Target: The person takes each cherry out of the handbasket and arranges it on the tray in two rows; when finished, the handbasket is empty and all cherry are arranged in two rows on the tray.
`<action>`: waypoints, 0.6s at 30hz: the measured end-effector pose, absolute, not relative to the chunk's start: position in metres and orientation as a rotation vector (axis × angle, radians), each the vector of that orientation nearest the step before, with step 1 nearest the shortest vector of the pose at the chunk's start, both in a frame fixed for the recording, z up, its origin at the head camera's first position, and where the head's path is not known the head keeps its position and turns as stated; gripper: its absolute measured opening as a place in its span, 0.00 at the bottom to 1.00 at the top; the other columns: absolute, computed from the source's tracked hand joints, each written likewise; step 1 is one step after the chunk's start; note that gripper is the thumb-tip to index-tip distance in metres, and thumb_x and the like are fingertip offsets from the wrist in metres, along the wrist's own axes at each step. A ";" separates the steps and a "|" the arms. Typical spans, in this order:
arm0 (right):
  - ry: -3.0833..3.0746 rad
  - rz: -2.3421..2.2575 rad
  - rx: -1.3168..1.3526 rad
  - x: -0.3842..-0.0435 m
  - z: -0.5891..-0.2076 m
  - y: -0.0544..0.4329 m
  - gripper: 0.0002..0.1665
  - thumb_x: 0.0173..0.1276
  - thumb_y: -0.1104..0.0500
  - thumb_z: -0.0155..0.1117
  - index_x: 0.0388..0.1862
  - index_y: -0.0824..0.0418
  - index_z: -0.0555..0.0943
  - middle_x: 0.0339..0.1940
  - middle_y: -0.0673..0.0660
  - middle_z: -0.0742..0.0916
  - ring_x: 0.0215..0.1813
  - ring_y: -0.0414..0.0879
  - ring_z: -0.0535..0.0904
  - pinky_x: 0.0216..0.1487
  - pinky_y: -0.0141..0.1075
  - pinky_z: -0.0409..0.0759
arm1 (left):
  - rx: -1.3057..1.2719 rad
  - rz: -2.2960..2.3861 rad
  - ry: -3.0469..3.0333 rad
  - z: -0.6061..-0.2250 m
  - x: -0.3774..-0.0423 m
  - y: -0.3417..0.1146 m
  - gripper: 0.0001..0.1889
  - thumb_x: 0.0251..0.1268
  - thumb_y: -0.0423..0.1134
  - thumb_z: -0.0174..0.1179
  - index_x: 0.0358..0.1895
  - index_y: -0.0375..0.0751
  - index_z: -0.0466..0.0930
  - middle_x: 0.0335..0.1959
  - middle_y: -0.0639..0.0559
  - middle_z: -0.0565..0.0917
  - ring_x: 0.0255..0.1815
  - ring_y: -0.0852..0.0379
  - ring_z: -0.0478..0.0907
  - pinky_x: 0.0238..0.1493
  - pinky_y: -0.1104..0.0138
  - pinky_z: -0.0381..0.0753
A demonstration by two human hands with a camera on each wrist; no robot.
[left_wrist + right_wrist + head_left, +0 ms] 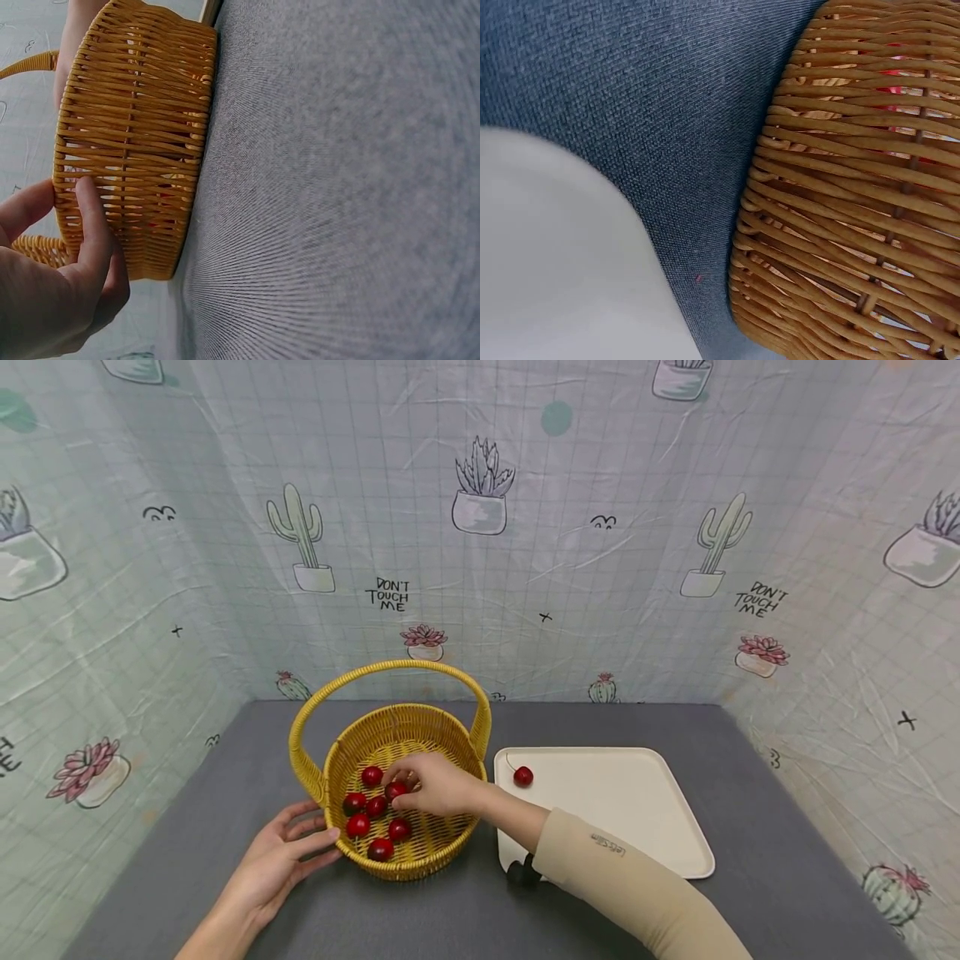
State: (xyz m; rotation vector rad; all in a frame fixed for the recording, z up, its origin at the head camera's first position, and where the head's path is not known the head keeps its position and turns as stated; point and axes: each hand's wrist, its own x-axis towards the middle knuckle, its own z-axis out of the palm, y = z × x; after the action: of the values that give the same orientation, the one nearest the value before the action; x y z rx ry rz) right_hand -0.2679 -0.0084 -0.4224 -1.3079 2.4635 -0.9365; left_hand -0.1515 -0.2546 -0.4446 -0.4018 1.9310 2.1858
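A yellow wicker basket [408, 864] with a tall arched handle holds several red cherries, among them one cherry [381, 849] near the front rim. My right hand [435, 787] reaches over the basket's right side and pinches a cherry [396, 790] between thumb and fingers. The right wrist view shows only the basket's woven outer wall [855, 187]; the hand is out of sight there. My left hand [279, 858] rests against the basket's left side. Seen from the left wrist, its fingers [91, 217] lie fairly straight on the wicker wall and the rim.
Right of the basket lies a cream rectangular tray [607, 793], with one stemmed cherry [523, 777] at its back left. A black object [522, 872] shows under the right forearm at the tray's front edge. A printed cloth [525, 635] encloses the grey tabletop [420, 927].
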 end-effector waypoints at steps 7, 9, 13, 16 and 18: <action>2.447 -1.064 -1.230 -0.263 -0.415 0.001 0.18 0.71 0.55 0.73 0.57 0.59 0.84 0.50 0.46 0.86 0.50 0.40 0.82 0.51 0.29 0.80 | -0.388 2.191 1.924 -0.446 -0.152 -0.255 0.40 0.71 0.31 0.66 0.78 0.35 0.49 0.51 0.46 0.77 0.48 0.51 0.83 0.53 0.55 0.85; 2.424 -1.106 -1.220 -0.261 -0.414 0.004 0.17 0.71 0.55 0.73 0.56 0.58 0.84 0.51 0.46 0.87 0.52 0.38 0.82 0.53 0.31 0.81 | -0.393 2.189 1.924 -0.446 -0.152 -0.255 0.40 0.71 0.31 0.66 0.78 0.36 0.49 0.51 0.46 0.77 0.49 0.51 0.82 0.54 0.55 0.85; 2.389 -1.164 -1.249 -0.257 -0.411 0.011 0.16 0.72 0.59 0.72 0.57 0.56 0.85 0.52 0.48 0.88 0.55 0.36 0.81 0.57 0.33 0.81 | -0.405 2.185 1.927 -0.446 -0.151 -0.255 0.40 0.71 0.31 0.66 0.78 0.36 0.49 0.52 0.46 0.77 0.49 0.51 0.83 0.54 0.55 0.85; 2.378 -1.188 -1.252 -0.254 -0.408 0.017 0.15 0.73 0.60 0.71 0.57 0.56 0.87 0.52 0.48 0.88 0.54 0.37 0.82 0.57 0.33 0.81 | -0.404 2.186 1.927 -0.445 -0.151 -0.254 0.40 0.71 0.31 0.66 0.78 0.35 0.49 0.52 0.46 0.78 0.49 0.51 0.83 0.54 0.55 0.85; 2.378 -1.201 -1.239 -0.252 -0.405 0.021 0.14 0.72 0.61 0.71 0.55 0.56 0.88 0.52 0.48 0.89 0.53 0.37 0.83 0.57 0.35 0.82 | -0.403 2.188 1.926 -0.445 -0.151 -0.254 0.40 0.71 0.31 0.66 0.78 0.35 0.49 0.52 0.46 0.78 0.49 0.51 0.83 0.54 0.55 0.85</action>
State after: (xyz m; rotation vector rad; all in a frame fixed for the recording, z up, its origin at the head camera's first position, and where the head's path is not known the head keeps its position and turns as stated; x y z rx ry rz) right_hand -0.2525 0.0208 -0.4051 -1.2388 2.3780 -1.2007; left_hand -0.1508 -0.2544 -0.4454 -0.4029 1.9263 2.1883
